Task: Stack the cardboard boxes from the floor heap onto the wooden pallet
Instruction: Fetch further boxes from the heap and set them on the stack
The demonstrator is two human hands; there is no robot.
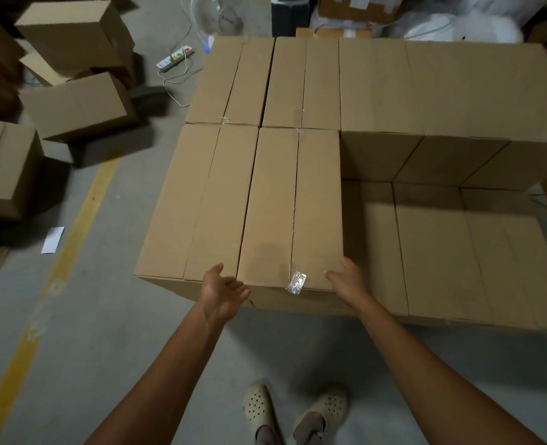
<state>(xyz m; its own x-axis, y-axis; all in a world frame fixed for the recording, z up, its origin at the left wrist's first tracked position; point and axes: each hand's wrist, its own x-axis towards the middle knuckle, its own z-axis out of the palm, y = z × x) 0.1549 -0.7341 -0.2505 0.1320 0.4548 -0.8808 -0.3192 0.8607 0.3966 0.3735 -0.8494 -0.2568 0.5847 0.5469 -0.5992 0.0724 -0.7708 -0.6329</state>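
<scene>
A stack of brown cardboard boxes fills the middle and right; the pallet under it is hidden. The nearest upper box [293,203] lies lengthwise toward me, with a strip of clear tape [296,282] on its near edge. My left hand [224,292] is at that box's near left corner, palm up and fingers relaxed. My right hand [346,277] is at the near right corner, fingers against the box's side. A second upper box [195,203] lies to its left. Lower boxes [442,252] form a step on the right.
The floor heap of loose boxes [76,104] lies at the left, beyond a yellow floor line [73,239]. A power strip [174,57] and cables lie on the concrete behind. A white paper [53,239] lies on the floor. My feet in pale clogs [294,409] stand near the stack.
</scene>
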